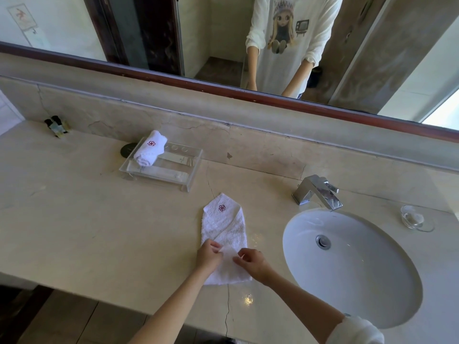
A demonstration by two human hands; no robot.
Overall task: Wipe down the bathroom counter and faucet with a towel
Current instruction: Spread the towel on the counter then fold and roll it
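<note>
A white towel [224,228] with a red flower emblem lies folded to a point on the beige stone counter [87,219], left of the sink. My left hand [208,254] pinches the towel's near left fold. My right hand [252,263] pinches the near right fold. Both hands rest on the towel's lower half. The chrome faucet [316,192] stands behind the white oval basin [352,264], well right of both hands and untouched.
A clear acrylic tray [173,167] at the back holds a rolled white towel [149,147] and sachets. Two small dark-capped bottles [56,125] stand far left by the backsplash. A glass dish [417,218] sits right of the faucet. The counter's front edge runs just below my forearms.
</note>
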